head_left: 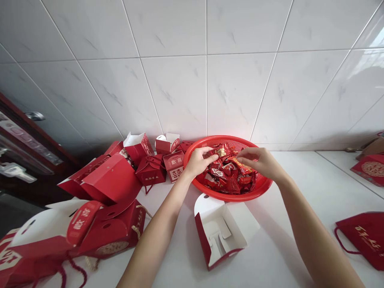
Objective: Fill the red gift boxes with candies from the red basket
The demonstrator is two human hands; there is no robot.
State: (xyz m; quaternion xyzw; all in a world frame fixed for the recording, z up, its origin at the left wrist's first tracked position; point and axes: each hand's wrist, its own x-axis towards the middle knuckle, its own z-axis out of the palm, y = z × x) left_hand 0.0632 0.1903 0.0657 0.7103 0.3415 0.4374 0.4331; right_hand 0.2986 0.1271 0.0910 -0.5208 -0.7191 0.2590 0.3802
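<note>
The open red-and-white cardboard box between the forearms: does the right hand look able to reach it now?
Probably yes. The right hand is over the red plastic basket; the open box stands just in front, top uncovered, with only the basket's rim between.

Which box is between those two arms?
The open box with the white inside, just in front of the red basket; the other boxes stand off to either side.
</note>
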